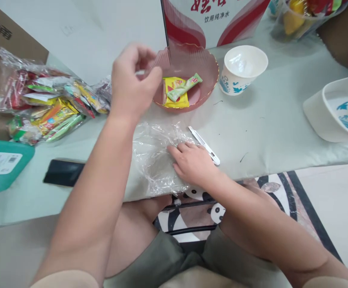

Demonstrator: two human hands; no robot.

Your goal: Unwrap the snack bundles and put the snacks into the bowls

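My left hand [135,78] is raised at the left side of a pink glass bowl [204,82] with a gold rim. Its fingers are curved, with the thumb apart from them, and I see nothing clearly held; motion blurs it slightly. In the bowl lie a yellow snack packet [174,86] and a thin green packet [186,87]. My right hand [195,164] rests low on a crumpled clear plastic bag [156,160], fingers slightly bent and apart. Beside its fingertips lies a white utility knife [202,142], partly under the hand.
Bagged snacks [51,102] pile up at left, near a black phone [63,172] and a teal container [3,164]. White paper cups [243,70] [327,108] stand at right. Behind are a red-and-white box [216,24] and a clear tub [300,24]. The table's cloth edge [282,166] is near my knees.
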